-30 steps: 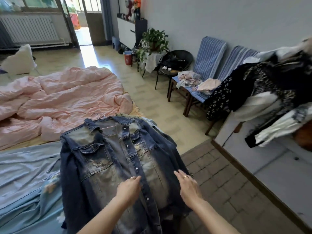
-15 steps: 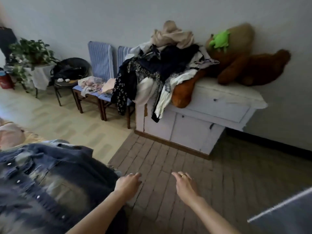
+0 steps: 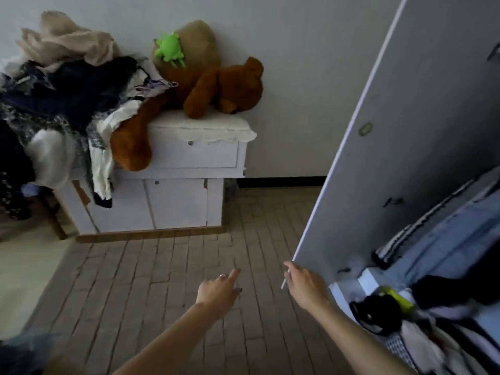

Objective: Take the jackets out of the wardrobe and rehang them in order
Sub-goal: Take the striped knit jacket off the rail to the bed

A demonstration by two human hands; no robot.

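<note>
The wardrobe stands at the right with its grey door (image 3: 400,136) swung open. Inside lie folded blue and striped clothes (image 3: 443,239) and a jumble of dark and light garments (image 3: 422,318) lower down. My right hand (image 3: 304,282) is stretched forward at the door's lower edge, fingers relaxed, holding nothing. My left hand (image 3: 220,289) reaches forward over the brick floor with a ring on one finger and is empty. A sliver of the blue denim jacket (image 3: 19,353) shows at the bottom left corner.
A white cabinet (image 3: 173,196) stands against the wall, piled with clothes (image 3: 67,93) and a brown teddy bear (image 3: 216,87) with a green toy. A brick-patterned floor (image 3: 151,280) lies between the cabinet and the wardrobe.
My view has swung right, from the denim jacket on the bed to the open wardrobe. Both hands left the jacket and now reach toward the wardrobe door.
</note>
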